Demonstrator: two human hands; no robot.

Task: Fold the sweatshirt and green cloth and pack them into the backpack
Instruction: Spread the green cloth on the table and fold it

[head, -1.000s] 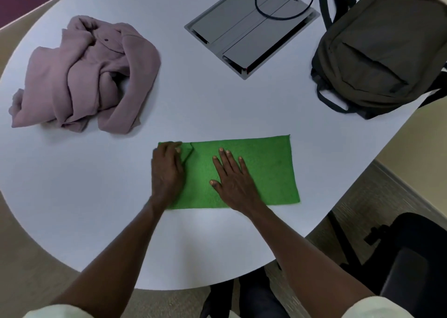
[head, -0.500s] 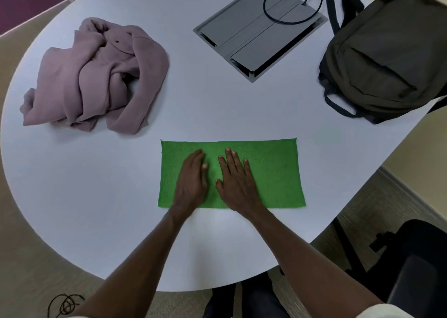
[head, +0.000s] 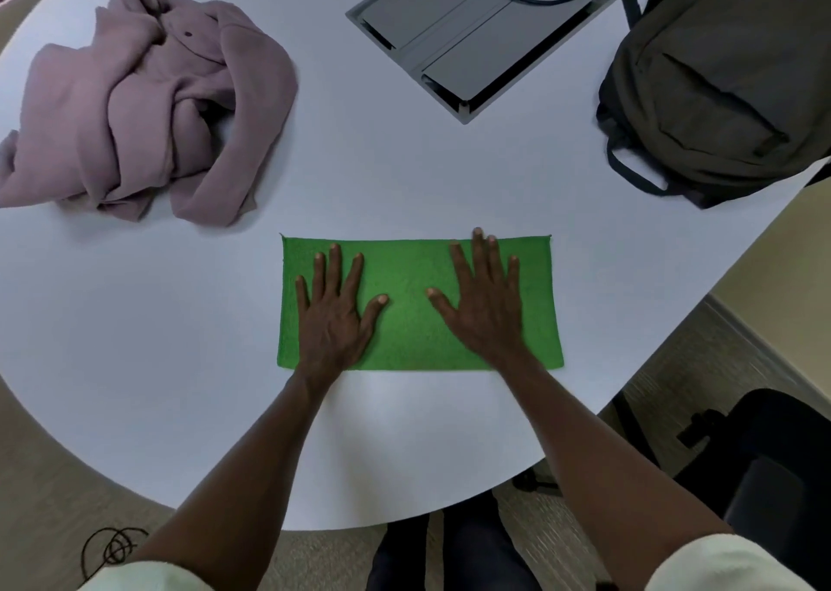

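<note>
The green cloth (head: 407, 275) lies flat as a wide rectangle on the white round table (head: 395, 167), near its front edge. My left hand (head: 335, 314) presses flat on the cloth's left half, fingers spread. My right hand (head: 485, 298) presses flat on the right half, its fingertips reaching the cloth's far edge. A crumpled mauve sweatshirt (head: 144, 100) sits in a heap at the table's far left. The dark olive backpack (head: 719, 82) lies at the far right, closed as far as I can see.
A grey metal cable hatch (head: 476, 32) with a black cable looped on it is set into the table at the back. A black office chair (head: 764, 469) stands at the lower right, off the table. A coiled black cord (head: 112, 548) lies on the floor at lower left.
Both hands have slid apart from the cloth's middle toward its two ends, staying flat on it. A folded-over left corner seen a second ago now lies flat.
</note>
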